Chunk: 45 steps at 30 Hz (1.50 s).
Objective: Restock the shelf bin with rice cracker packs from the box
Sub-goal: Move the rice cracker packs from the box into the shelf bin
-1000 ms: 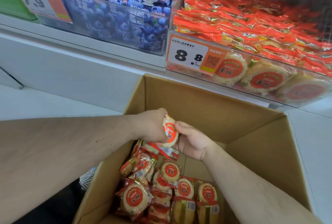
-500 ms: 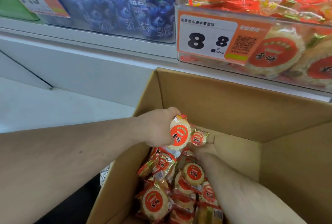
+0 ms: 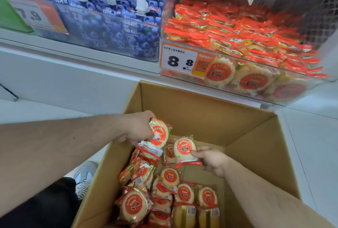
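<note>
Left hand, arm reaching across the box rim, grips several packs above the box's left side. Right hand, palm turned up inside the box, pinches one pack by its edge. Loose packs lie on the box floor. The bin above is heaped with packs.
</note>
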{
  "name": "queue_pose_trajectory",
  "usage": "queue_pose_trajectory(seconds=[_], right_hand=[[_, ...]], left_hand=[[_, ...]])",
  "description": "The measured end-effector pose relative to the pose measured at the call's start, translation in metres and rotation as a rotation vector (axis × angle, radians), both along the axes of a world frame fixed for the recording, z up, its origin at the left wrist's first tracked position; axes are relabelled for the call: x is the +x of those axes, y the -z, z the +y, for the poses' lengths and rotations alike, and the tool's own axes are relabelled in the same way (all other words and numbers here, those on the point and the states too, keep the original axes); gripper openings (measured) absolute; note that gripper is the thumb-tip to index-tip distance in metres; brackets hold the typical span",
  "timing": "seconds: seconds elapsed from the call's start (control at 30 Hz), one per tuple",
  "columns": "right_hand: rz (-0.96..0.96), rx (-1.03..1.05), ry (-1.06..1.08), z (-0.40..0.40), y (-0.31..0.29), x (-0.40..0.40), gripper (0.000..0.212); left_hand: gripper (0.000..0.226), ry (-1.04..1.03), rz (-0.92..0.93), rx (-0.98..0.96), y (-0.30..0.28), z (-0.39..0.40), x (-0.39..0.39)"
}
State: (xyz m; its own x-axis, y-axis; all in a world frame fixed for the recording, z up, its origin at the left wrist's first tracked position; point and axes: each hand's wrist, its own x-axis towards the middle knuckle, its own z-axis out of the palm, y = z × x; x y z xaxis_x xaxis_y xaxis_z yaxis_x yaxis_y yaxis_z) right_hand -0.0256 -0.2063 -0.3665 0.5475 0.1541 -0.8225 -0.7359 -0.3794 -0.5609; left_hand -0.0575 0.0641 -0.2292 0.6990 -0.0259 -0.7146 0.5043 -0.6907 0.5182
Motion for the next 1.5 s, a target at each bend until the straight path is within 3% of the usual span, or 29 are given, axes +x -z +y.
queue_pose_trajectory(seconds=[0.1,0.23,0.37,0.47,0.57,0.8,0.97,1.13,1.33,1.4,1.5], right_hand=[[-0.019,0.165,0.0,-0.007,-0.035,-0.006,0.018],[-0.067,0.409,0.0,-0.004,-0.071,-0.02,0.034],[-0.147,0.515,-0.034,0.012,-0.108,-0.026,0.024],[-0.203,0.465,-0.121,0.018,-0.139,-0.025,0.016],[-0.256,0.322,-0.207,0.017,-0.174,-0.021,0.022],[-0.472,0.081,-0.231,0.011,-0.23,-0.027,0.007],[-0.647,-0.007,-0.237,0.023,-0.245,-0.031,0.015],[-0.736,0.188,-0.137,0.031,-0.265,-0.033,0.042],[-0.843,0.252,-0.136,0.033,-0.29,-0.028,0.046],[-0.836,0.298,-0.09,0.037,-0.304,-0.02,0.043],[-0.849,0.299,0.017,0.047,-0.325,0.004,0.033]], left_hand=[[0.068,-0.052,-0.018,-0.042,-0.008,0.001,-0.002],[0.063,-0.139,-0.05,-0.124,-0.016,0.001,-0.009],[0.068,-0.21,-0.08,-0.262,-0.022,-0.003,-0.013],[0.054,-0.272,-0.082,-0.479,-0.036,-0.011,-0.013],[0.045,-0.286,-0.096,-0.659,-0.055,-0.02,-0.015],[0.047,-0.24,-0.152,-0.839,-0.083,-0.036,-0.02],[0.041,-0.219,-0.317,-0.782,-0.093,-0.043,-0.02],[0.051,-0.094,-0.521,-0.813,-0.107,-0.037,-0.016],[0.055,0.061,-0.767,-0.738,-0.129,-0.04,-0.006],[0.065,0.033,-0.923,-0.609,-0.137,-0.037,0.002],[0.064,-0.061,-1.289,-0.243,-0.147,-0.026,0.014]])
